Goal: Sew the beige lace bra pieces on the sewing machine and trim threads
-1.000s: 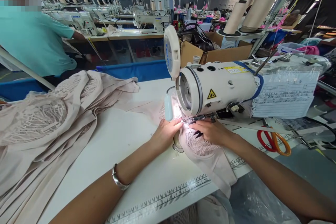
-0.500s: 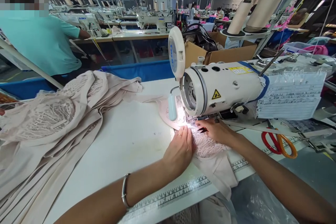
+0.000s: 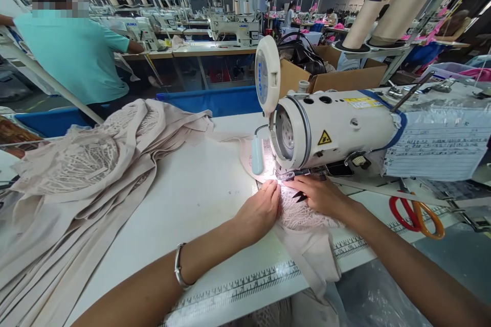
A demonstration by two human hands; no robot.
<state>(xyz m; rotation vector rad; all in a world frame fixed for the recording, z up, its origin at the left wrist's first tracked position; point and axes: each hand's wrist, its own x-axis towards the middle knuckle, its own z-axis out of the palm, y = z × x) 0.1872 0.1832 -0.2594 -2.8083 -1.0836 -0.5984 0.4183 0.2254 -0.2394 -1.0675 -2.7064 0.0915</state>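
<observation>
A pale pink lace garment piece (image 3: 303, 225) lies under the head of a white sewing machine (image 3: 330, 130), lit by its lamp at the needle. My left hand (image 3: 261, 209) rests flat on the fabric just left of the needle, fingers together and stretched forward. My right hand (image 3: 320, 194) presses the lace from the right, under the machine arm. A small dark thread snip (image 3: 299, 195) pokes out at its fingers. The fabric trails off the table's front edge toward me.
A large heap of the same pink lace pieces (image 3: 76, 173) covers the table's left side. Red and orange scissors (image 3: 416, 214) lie at the right. A ruler strip (image 3: 249, 281) runs along the front edge. A person in a teal shirt (image 3: 72, 56) stands beyond the blue bin.
My left hand drew back from the needle, then slid forward again a little along the fabric. The view shifted slightly to the left. My right hand stayed beside the presser foot.
</observation>
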